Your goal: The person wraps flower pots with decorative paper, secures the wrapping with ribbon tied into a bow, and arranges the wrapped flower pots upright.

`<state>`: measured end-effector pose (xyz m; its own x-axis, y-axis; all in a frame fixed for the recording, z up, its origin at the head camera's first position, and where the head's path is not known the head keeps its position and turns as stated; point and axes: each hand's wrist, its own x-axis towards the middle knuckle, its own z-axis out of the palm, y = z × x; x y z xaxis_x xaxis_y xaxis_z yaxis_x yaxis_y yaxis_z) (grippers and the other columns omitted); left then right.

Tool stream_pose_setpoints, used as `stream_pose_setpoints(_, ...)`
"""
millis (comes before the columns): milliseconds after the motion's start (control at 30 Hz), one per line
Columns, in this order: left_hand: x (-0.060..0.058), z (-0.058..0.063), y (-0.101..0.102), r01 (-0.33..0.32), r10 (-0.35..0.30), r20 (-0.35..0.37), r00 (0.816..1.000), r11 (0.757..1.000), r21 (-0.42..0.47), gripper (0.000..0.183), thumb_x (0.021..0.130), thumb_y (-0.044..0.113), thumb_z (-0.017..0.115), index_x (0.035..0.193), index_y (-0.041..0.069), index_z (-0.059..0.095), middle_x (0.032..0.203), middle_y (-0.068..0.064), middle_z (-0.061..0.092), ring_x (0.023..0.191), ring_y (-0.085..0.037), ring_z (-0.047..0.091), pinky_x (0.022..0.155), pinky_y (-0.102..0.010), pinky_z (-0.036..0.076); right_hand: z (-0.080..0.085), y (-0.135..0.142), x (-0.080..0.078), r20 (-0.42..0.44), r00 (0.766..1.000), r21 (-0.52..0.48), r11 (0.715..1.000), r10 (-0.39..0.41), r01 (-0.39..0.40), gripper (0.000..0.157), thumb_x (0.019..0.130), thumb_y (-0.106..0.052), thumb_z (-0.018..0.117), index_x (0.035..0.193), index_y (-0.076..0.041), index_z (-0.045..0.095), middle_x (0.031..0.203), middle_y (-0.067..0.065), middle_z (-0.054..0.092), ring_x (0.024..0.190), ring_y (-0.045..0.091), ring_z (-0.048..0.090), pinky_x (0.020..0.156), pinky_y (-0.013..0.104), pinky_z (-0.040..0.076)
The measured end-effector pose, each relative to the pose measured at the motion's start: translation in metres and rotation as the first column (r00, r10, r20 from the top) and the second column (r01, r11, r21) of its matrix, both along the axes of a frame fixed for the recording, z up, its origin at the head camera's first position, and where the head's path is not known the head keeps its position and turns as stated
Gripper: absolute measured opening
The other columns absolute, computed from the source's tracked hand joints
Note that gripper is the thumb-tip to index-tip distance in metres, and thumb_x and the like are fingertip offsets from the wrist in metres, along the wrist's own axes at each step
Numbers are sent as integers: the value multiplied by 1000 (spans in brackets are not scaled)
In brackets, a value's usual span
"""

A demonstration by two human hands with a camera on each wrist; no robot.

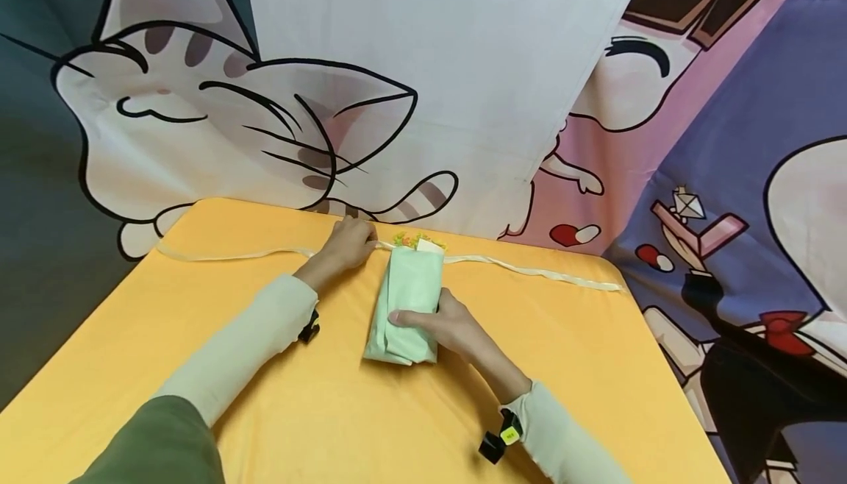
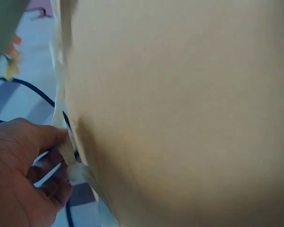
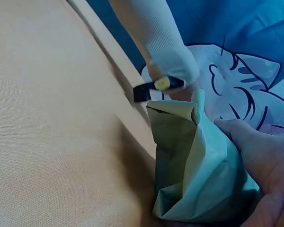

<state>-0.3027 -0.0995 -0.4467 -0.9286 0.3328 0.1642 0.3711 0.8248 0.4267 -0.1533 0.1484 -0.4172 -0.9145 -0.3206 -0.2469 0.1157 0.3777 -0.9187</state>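
A pale green paper wrap (image 1: 413,282) stands near the table's far side, folded into a narrow bundle. Small yellow and orange flowers (image 1: 404,239) show past its top, beside a white piece. My right hand (image 1: 453,324) grips the bundle, thumb across its front; the right wrist view shows the wrap's (image 3: 215,163) folded, hollow bottom end. A long cream ribbon (image 1: 516,268) runs crosswise behind the bundle. To the left of the bundle, my left hand (image 1: 347,243) pinches the ribbon (image 2: 80,173) between thumb and fingers at the table edge, as the left wrist view shows.
A yellow cloth (image 1: 317,410) covers the table. Behind its far edge hangs a printed backdrop (image 1: 450,50) with a cartoon cat and figures. Each wrist wears a black camera band (image 1: 506,432). The ribbon's ends lie out toward both sides of the table.
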Motion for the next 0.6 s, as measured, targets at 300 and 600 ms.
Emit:
stream_pose_setpoints(300, 44, 1, -10, 203, -210, -107, 972, 977, -67, 9, 101, 10, 83, 107, 10, 91, 103, -8, 80, 96, -31, 62, 92, -52, 44, 0, 2, -6, 31, 999, 1, 1000, 20, -20, 55, 97, -45, 89, 133, -11, 67, 118, 10, 82, 103, 20, 81, 89, 36, 67)
stream_pose_setpoints(600, 78, 3, -17, 336, -361, -116, 925, 923, -189, 10, 98, 15, 88, 106, 18, 92, 98, -3, 77, 92, -24, 58, 90, -47, 40, 0, 2, -10, 47, 998, -24, 999, 42, -41, 53, 99, -43, 87, 135, -10, 66, 121, 11, 82, 104, 20, 82, 91, 36, 67)
